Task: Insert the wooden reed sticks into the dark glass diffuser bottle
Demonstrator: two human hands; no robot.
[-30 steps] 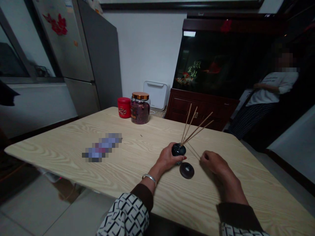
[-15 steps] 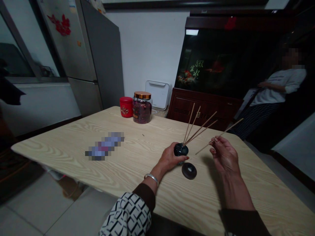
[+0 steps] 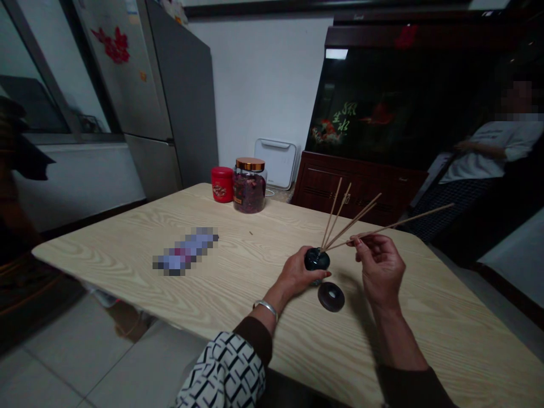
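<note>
I saw the left hand (image 3: 296, 273) closed around a dark diffuser bottle (image 3: 317, 259) at one o'clock on the pale wooden table (image 3: 106, 255), the right hand (image 3: 379, 269) pinching a thin wooden stick (image 3: 408, 222), and a weak pinch could drop it against the other sticks (image 3: 332, 214) and tip the bottle.

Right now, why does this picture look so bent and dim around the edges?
In the head view, a wide lens bends the pale wood-grain table and tilts the grey refrigerator; in that view, the right edge sinks into shadow.
</note>
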